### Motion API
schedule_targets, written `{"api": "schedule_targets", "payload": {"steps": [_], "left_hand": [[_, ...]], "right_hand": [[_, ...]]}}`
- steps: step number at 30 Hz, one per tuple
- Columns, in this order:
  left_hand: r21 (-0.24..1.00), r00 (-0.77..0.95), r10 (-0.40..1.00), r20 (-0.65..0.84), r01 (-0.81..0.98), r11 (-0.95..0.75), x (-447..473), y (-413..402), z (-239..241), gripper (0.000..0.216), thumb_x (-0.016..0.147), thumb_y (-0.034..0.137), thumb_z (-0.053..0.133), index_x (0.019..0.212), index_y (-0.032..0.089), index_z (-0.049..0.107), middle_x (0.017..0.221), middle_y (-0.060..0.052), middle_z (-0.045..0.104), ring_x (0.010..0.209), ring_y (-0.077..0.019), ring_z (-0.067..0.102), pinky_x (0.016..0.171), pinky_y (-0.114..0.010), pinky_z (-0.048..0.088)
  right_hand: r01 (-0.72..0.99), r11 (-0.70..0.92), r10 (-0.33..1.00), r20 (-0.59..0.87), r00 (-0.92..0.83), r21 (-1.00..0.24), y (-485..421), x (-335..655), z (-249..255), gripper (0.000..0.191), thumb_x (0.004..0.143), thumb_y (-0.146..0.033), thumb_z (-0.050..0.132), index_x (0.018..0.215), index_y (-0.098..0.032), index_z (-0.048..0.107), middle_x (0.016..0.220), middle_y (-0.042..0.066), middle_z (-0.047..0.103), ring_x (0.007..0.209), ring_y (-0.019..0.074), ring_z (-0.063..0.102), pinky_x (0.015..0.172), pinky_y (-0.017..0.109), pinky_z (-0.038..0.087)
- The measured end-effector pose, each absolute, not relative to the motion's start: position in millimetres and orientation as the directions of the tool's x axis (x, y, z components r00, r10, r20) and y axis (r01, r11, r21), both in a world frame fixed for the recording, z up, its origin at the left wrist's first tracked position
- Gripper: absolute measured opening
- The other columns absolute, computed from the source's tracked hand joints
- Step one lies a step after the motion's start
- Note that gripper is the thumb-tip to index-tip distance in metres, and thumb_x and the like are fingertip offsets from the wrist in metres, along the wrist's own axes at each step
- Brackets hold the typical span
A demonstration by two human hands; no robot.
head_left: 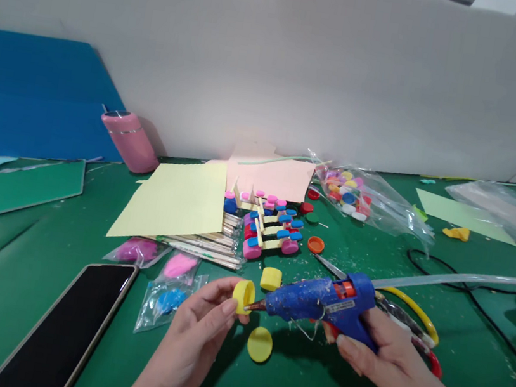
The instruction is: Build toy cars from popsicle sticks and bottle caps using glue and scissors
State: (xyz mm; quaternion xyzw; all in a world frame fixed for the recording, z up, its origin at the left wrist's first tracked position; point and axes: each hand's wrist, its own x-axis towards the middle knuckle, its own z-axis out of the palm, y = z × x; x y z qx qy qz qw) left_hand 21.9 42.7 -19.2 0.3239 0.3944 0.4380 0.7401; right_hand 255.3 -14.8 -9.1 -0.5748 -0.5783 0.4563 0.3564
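My left hand (201, 323) pinches a yellow bottle cap (243, 296) on its side, open face toward the right. My right hand (388, 359) grips a blue hot glue gun (324, 300), its metal nozzle touching the cap's inside. A clear glue stick (461, 280) sticks out of the gun's back. Two more yellow caps lie on the green table, one (271, 278) just behind the held cap and one (260, 344) just in front of it. Scissors with yellow and red handles (413, 318) lie under the gun.
Small cars of craft sticks and caps (268, 224) stand behind, beside a stack of wooden sticks (207, 244) under yellow paper (175, 201). A bag of coloured caps (358, 195), an orange cap (315, 244), balloon packets (166, 299), a phone (66, 327), a pink tumbler (130, 140) and a black cord (486, 309) surround them.
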Motion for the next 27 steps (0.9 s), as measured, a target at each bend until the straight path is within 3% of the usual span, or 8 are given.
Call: {"api": "schedule_targets", "payload": {"steps": [27], "left_hand": [[0.826,0.323,0.894,-0.311,-0.373,0.423,23.3,41.6,-18.5,0.017,0.074,0.02,0.061,0.09,0.019,0.066,0.082,-0.003,0.061,0.07,-0.0121,0.054,0.068,-0.022,0.042]], "right_hand": [[0.367,-0.035,0.984,-0.096,-0.15,-0.93,-10.1,258.7,-5.4,0.021,0.085,-0.038,0.046,0.091,-0.02,0.055,0.069,-0.001,0.05,0.057,0.0106,0.044,0.052,0.02,0.041]]}}
